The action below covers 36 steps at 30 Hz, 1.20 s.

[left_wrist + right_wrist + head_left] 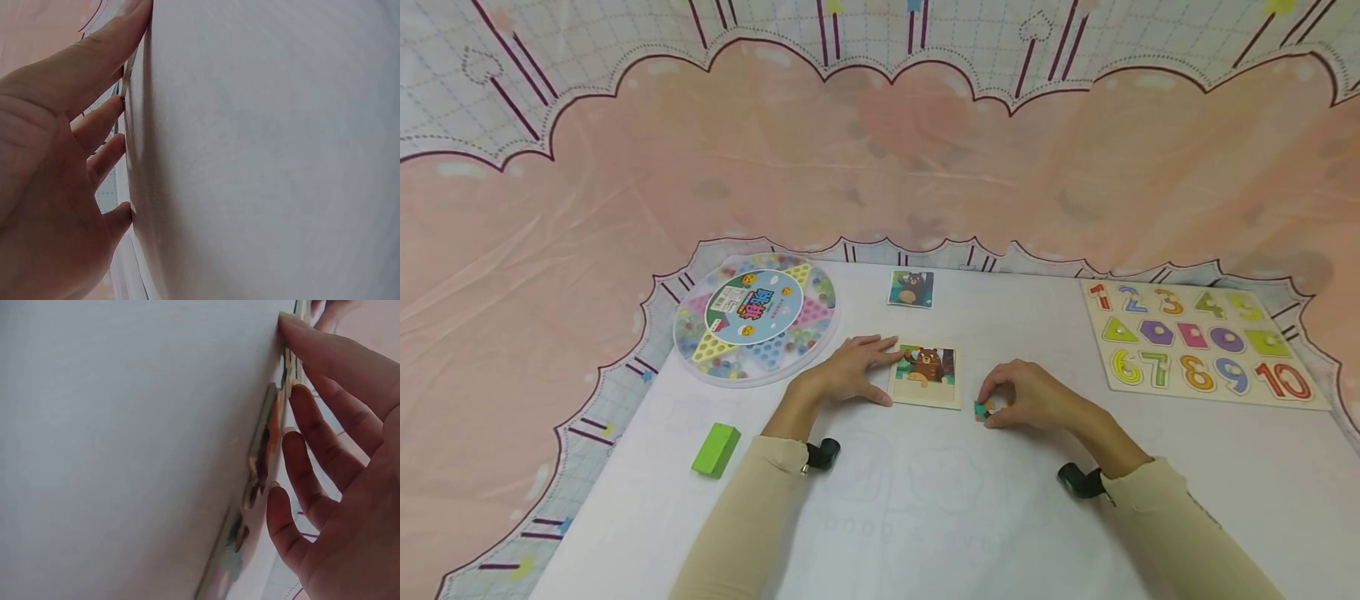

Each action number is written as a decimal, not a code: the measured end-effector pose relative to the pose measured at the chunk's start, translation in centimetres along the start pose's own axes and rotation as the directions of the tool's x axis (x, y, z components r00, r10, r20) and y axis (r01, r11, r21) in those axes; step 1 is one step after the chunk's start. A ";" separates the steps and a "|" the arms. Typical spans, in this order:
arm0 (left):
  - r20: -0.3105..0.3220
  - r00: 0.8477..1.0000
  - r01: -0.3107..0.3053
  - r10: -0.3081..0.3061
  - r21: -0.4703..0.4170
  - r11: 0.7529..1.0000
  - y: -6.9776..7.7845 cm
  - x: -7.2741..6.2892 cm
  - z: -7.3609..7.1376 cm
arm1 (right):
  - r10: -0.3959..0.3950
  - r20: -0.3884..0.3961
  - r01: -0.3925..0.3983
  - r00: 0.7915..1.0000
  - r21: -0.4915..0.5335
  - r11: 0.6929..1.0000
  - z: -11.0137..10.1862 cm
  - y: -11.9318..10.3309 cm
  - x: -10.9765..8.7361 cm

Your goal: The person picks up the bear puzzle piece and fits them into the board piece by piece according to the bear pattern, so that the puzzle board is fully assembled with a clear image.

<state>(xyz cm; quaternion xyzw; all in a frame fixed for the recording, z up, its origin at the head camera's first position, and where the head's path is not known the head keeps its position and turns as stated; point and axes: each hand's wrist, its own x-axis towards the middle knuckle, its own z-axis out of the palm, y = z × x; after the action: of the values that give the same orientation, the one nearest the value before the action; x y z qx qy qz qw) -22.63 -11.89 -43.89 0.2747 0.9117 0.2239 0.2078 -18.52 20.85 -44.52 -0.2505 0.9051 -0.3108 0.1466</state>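
A square wooden jigsaw board [927, 397] with a partly filled bear picture lies mid-table. My left hand [850, 367] rests at its left side, fingers spread, fingertips touching the board's edge and picture; in the left wrist view, the thumb [94, 56] extends above the others. Right of the board, my right hand [1030, 396] pinches a small teal and orange jigsaw piece [982, 410] between thumb and fingers, low over the table. Several loose pieces [267, 437] lie beside that hand in the right wrist view, mostly hidden from the head view.
A small bear picture card [911, 289] lies behind the board. At the back left sits a round Chinese checkers set [755, 312], with a green block [716, 450] nearer me. A wooden number and shape board [1195, 346] lies on the right. A patterned curtain [880, 167] hangs behind.
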 end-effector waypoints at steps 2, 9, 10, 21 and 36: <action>0.002 1.000 0.001 -0.001 0.001 1.000 0.0 0.0 0.0 | 0.006 0.011 -0.006 1.000 0.006 1.000 -0.1 0.0 0.1; 0.010 1.000 0.008 -0.008 0.002 1.000 0.1 0.1 0.0 | 0.031 0.006 -0.031 0.999 -0.003 1.000 -0.5 -0.2 0.9; 0.011 1.000 0.011 -0.011 0.001 1.000 0.1 0.1 0.0 | 0.036 0.002 -0.036 0.999 0.003 0.999 -0.6 -0.2 1.1; 0.013 0.999 0.036 -0.036 -0.016 0.999 0.0 0.1 0.0 | 0.072 -0.025 -0.069 0.997 0.120 0.990 -1.4 -1.4 3.1; 0.014 1.000 0.025 -0.025 -0.014 1.000 0.0 0.1 -0.1 | -0.012 -0.072 0.025 0.997 0.185 0.982 -0.1 -3.8 5.8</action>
<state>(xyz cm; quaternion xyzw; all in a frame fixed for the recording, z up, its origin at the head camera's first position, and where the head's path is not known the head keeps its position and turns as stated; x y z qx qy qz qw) -22.73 -11.89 -43.88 0.2632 0.9120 0.2258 0.2189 -22.00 15.16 -42.62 -0.2332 0.8744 -0.4038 0.1341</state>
